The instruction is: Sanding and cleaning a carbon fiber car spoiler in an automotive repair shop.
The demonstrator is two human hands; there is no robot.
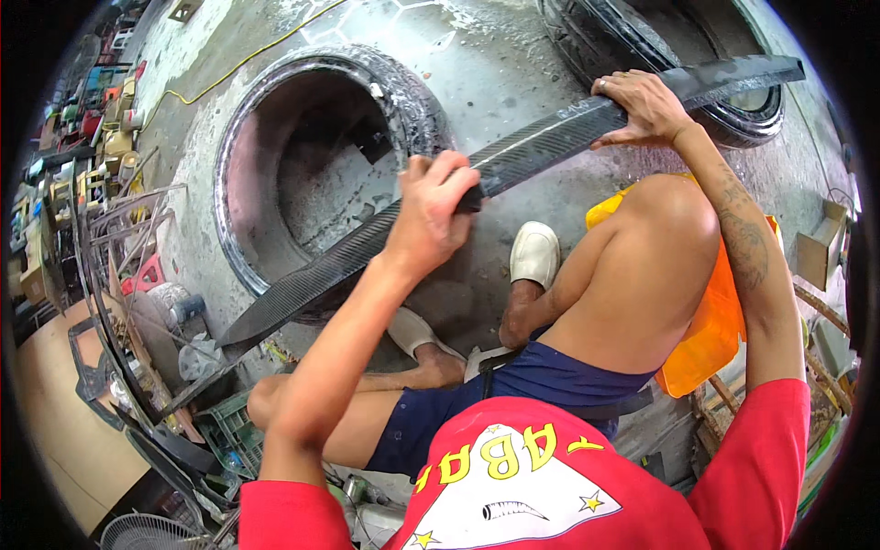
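A long, dark carbon-fibre strip [541, 137], tapered at its near-left end, lies slantwise across two tyres. My right hand [642, 108] grips it toward its far-right part, thumb at the near edge and fingers over the top. Around the strip's middle, my left hand [431, 213] is closed on a small dark block [471, 198] pressed against its surface. Most of that block is hidden by the fingers, so its exact kind is unclear. The left tyre [426, 115] lies on its side below the strip; the right tyre [587, 46] is under the far end.
An orange plastic container [701, 344] stands beside my right leg. At left are curved dark strips [87, 247], a wooden board [55, 403] and a green crate [229, 431]. A fan [151, 532] is at lower left. A yellow cable [243, 66] crosses the concrete floor.
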